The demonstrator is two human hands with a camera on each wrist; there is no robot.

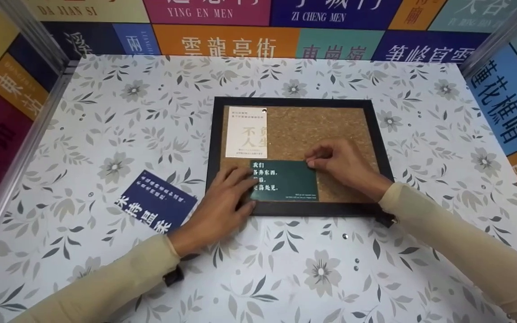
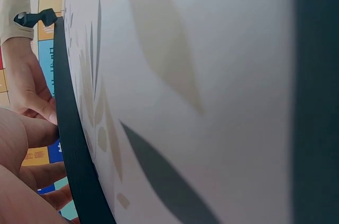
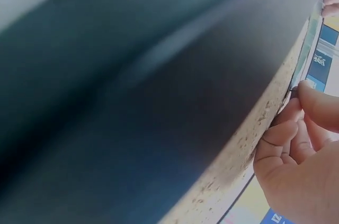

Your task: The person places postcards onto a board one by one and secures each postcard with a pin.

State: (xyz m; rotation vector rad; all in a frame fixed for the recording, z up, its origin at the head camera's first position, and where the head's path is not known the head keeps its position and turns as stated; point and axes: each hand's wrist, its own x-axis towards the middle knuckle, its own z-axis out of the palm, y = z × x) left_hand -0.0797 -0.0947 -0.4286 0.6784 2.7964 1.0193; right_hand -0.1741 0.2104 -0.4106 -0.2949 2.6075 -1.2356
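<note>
A green card point(image 1: 285, 179) with white writing lies on the cork board point(image 1: 326, 128), along the lower part inside its black frame point(image 1: 317, 209). My left hand point(image 1: 222, 206) rests on the card's left end with fingers spread, its thumb near the frame's lower edge. At the card's upper right corner, my right hand point(image 1: 346, 163) pinches a tiny dark pin point(image 3: 294, 91) between thumb and forefinger; the fingers mostly hide it. A white card point(image 1: 247, 134) with gold writing stands above the green one, with a dark pin head point(image 1: 264, 111) in its upper right corner.
A dark blue card point(image 1: 157, 199) with white writing lies on the table, left of the board and partly behind my left hand. Floral paper point(image 1: 321, 273) covers the tabletop. Colourful panels point(image 1: 227, 40) with place names stand along the back and both sides.
</note>
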